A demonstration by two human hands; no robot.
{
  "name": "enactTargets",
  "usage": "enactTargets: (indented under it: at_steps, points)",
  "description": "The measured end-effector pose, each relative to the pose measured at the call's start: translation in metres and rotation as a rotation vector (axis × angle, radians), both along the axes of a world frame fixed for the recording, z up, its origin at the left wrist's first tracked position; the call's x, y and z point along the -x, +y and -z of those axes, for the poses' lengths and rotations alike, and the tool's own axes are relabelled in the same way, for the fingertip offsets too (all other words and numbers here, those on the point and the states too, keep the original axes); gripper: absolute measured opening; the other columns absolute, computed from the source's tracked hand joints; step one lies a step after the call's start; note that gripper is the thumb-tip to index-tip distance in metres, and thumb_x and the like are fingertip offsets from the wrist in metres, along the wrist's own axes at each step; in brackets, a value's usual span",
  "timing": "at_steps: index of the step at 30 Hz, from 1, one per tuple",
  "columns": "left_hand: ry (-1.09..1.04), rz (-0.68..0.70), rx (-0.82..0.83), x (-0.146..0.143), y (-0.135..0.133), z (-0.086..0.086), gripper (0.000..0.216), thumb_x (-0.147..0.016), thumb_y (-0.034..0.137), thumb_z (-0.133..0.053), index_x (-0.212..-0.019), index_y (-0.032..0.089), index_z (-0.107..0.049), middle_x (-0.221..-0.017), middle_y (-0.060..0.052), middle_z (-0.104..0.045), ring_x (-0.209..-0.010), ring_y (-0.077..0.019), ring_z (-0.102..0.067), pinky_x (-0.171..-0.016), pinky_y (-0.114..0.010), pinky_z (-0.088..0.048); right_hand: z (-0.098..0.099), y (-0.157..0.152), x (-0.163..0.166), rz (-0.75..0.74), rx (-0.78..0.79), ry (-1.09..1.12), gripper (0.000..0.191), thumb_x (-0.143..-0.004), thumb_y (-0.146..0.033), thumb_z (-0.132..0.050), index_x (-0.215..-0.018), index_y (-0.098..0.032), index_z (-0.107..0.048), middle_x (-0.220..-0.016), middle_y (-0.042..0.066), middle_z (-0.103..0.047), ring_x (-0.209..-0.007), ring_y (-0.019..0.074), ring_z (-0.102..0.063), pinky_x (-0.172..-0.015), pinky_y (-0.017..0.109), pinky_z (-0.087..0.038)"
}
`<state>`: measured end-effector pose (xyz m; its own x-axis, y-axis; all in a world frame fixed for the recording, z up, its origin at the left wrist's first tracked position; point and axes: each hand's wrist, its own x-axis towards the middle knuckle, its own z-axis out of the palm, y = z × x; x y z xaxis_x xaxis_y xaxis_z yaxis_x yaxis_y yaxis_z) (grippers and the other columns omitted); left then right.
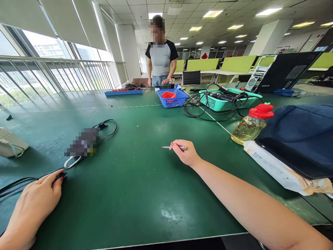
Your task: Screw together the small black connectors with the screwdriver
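Observation:
My right hand (186, 152) is closed around a small screwdriver (166, 147) over the middle of the table; its thin metal shaft points left and the end of its handle shows behind the fingers. At the lower left, my left hand (41, 194) grips a small black piece (61, 175) between thumb and fingers, low over the green tabletop. Part of that piece is hidden by the fingers. Black straps (15, 182) run off to the left beside this hand. Just beyond it lies a blurred dark flat item (83, 143) with a white loop and a black cord.
On the right are a red-capped bottle (248, 128), a long white packet (273, 166) and a dark blue bag (301, 132). Farther back stand a blue basket (173, 101) and a green basket (221, 106) of cables. Another person (160, 59) stands at the table's far end.

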<state>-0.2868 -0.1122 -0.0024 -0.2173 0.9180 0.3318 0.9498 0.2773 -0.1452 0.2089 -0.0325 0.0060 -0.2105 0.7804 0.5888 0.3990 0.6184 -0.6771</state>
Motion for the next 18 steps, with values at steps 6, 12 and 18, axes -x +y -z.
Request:
enactTargets:
  at_steps: [6,12,18]
  points:
    - [0.02,0.078,-0.009,-0.009,-0.0011,-0.0041,0.055,-0.095,0.033,-0.024,-0.129,0.009,-0.059,-0.12,-0.016,-0.069,-0.107,-0.0296,-0.066,-0.097,-0.042,-0.049,0.0009,0.0001,0.0003,-0.004,-0.004,-0.001,0.036,-0.093,-0.032,-0.045,-0.066,-0.019,-0.064,-0.057,-0.001,-0.055,-0.056,0.0118,-0.05,-0.058,0.025,-0.038]
    - [-0.007,0.088,-0.007,-0.0069,-0.0001,-0.005,0.057,-0.093,0.034,-0.024,-0.129,0.007,-0.059,-0.121,-0.019,-0.068,-0.102,-0.0329,-0.067,-0.094,-0.047,-0.05,0.0003,-0.0001,0.0,-0.006,0.005,-0.012,0.036,-0.093,-0.034,-0.044,-0.067,-0.02,-0.065,-0.058,0.0,-0.056,-0.055,0.012,-0.05,-0.059,0.026,-0.039]
    - [-0.142,-0.026,0.038,-0.0108,-0.0043,-0.0075,0.061,-0.095,0.05,-0.025,-0.133,0.014,-0.055,-0.12,-0.019,-0.066,-0.107,-0.0335,-0.064,-0.089,-0.044,-0.051,0.0006,-0.0003,0.0007,-0.006,0.008,-0.018,0.037,-0.094,-0.036,-0.044,-0.067,-0.02,-0.064,-0.058,0.0,-0.057,-0.056,0.0126,-0.051,-0.058,0.026,-0.039]
